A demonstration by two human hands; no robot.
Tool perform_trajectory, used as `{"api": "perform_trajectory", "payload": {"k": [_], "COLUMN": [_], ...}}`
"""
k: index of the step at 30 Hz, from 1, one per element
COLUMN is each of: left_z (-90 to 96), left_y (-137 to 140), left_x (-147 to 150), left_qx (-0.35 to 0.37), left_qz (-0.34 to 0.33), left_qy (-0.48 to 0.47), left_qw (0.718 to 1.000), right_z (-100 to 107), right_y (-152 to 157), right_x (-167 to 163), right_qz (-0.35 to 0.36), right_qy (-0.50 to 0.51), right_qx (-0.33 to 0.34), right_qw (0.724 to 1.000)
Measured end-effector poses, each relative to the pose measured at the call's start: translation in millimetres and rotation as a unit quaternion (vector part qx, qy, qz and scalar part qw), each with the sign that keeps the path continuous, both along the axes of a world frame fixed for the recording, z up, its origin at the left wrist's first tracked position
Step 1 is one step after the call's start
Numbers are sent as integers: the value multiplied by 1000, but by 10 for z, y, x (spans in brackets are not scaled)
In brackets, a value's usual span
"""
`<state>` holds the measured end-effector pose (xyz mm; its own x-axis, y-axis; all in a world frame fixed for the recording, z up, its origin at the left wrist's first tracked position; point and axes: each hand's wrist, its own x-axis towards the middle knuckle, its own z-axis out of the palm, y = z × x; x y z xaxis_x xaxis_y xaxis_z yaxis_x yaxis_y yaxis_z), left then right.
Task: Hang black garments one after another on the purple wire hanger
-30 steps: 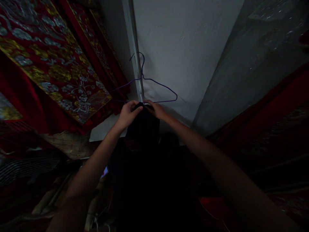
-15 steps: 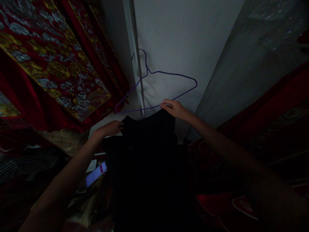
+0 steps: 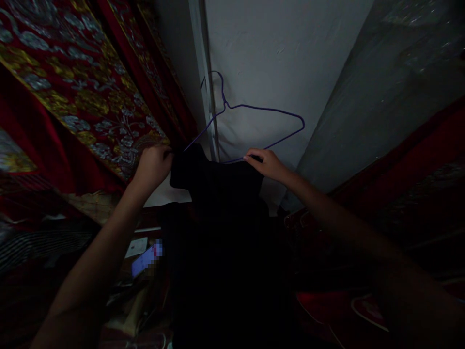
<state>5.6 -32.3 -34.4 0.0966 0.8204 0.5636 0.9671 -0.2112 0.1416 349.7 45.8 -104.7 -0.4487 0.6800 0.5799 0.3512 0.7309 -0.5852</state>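
Note:
A purple wire hanger [image 3: 254,109] hangs by its hook on a pale vertical rail [image 3: 203,72] in front of a white wall. A black garment [image 3: 221,232] drapes down from the hanger's lower bar. My left hand [image 3: 154,165] grips the garment's upper left corner at the hanger's left arm. My right hand [image 3: 265,164] pinches the garment's top edge against the hanger's lower bar on the right. The lower part of the garment is lost in darkness.
Red fabrics with gold and silver embroidery [image 3: 83,97] hang at the left. A grey sparkly cloth [image 3: 381,87] slopes at the right, with dark red fabric [image 3: 410,165] below it. A lit phone [image 3: 147,259] lies low at the left among dim clutter.
My left hand has risen from the garment's lower left corner to the hanger's left arm, lifting the cloth. One second ago both hands were together at the middle of the bar.

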Motion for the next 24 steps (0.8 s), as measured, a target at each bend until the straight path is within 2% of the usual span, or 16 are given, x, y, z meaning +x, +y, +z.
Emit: {"api": "perform_trajectory", "payload": {"k": [4,8,11,15,18,21,24], "left_z": [139,188,101,-99,-114,4,124], "left_y": [66,282,498,589,499,429,446], "left_x": [284,418,317,224,324,441,427], "left_qx": [67,94,111,55,78,97,87], "left_qz": [-71,-144,-128,-115,-116,-111,-130], "left_qy": [-114,-127,-141,-195,-156,-87,-63], "left_qw": [989,977,975,972,978,985,986], "right_z": [29,21,2,-17,-15,7,42], "right_y": [-123,-232,-249,-216,-202,-243,-372], "right_x": [-159,-313,-295,-245,-281,-305,-222], "right_qz": [20,23,9,6,10,19,0], "right_qy": [-14,21,45,68,71,51,-15], "right_qx": [8,0,-18,-31,-35,-33,-33], "right_qw": [1000,1000,999,997,997,998,999]}}
